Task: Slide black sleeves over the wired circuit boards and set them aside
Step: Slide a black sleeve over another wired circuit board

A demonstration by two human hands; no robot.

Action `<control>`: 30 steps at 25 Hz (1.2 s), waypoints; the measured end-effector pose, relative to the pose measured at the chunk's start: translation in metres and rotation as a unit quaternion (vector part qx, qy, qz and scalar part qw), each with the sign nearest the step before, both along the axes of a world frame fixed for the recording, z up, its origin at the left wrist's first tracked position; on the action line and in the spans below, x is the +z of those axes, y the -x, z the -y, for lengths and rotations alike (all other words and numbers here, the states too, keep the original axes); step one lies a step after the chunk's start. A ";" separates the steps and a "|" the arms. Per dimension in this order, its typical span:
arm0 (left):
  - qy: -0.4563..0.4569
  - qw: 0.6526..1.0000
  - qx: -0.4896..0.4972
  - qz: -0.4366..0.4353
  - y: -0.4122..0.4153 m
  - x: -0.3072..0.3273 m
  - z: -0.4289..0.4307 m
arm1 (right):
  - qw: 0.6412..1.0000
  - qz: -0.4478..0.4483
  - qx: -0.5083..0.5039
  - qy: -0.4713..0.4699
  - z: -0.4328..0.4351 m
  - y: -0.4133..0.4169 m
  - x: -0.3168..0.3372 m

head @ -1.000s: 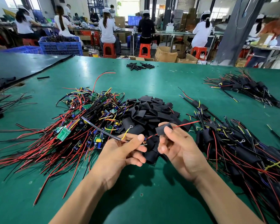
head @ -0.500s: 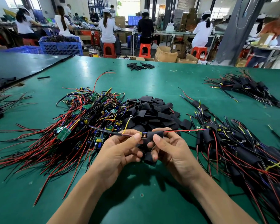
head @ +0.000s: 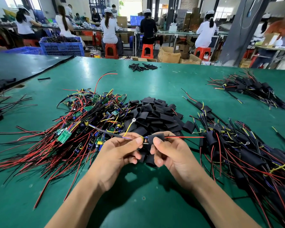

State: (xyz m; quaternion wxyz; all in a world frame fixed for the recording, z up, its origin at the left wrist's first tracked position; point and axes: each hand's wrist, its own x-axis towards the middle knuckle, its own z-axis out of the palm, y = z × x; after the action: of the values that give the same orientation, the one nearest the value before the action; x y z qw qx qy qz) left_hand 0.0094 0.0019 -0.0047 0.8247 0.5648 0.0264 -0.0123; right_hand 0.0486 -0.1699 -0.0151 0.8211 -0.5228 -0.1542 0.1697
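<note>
Centre frame, just above the green desk (head: 138, 203): the left hand (head: 117, 155) has its grip pinching the wires (head: 130, 137) beside the circuit board (head: 145, 140). The right hand (head: 173, 153) has its grip pinching the black sleeve (head: 156, 137), partway over the board, with a red wire (head: 184, 137) poking out rightward.

A wide green work table (head: 155, 83) spreads across a busy factory hall. Past its far edge, workers (head: 109, 30) in white caps sit with their backs turned on red plastic stools (head: 111, 51) at long benches (head: 171, 32). Blue plastic crates (head: 62, 46) stand at the left, and open cardboard boxes (head: 169, 55) sit on the floor. A dark grey pillar (head: 243, 30) rises at the right. Daylight glows through a far window (head: 130, 5).
</note>
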 end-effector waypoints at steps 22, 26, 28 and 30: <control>0.029 0.998 -0.038 -0.036 -0.001 -0.001 -0.002 | 0.997 0.043 0.035 0.061 0.001 0.004 0.004; 0.024 0.999 -0.032 -0.031 0.001 -0.001 0.000 | 0.995 0.039 0.051 0.070 -0.004 0.005 0.002; 0.025 0.999 -0.029 -0.030 0.001 0.000 0.000 | 0.996 0.034 0.043 0.068 -0.005 0.004 0.001; 0.026 0.999 -0.022 -0.031 0.001 0.000 0.002 | 0.995 0.039 0.031 0.085 -0.005 0.004 -0.001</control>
State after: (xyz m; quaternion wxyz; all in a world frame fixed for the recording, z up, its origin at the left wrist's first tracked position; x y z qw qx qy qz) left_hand 0.0087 0.0003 -0.0045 0.8373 0.5432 0.0389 -0.0486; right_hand 0.0448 -0.1646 -0.0157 0.7613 -0.5918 -0.1876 0.1872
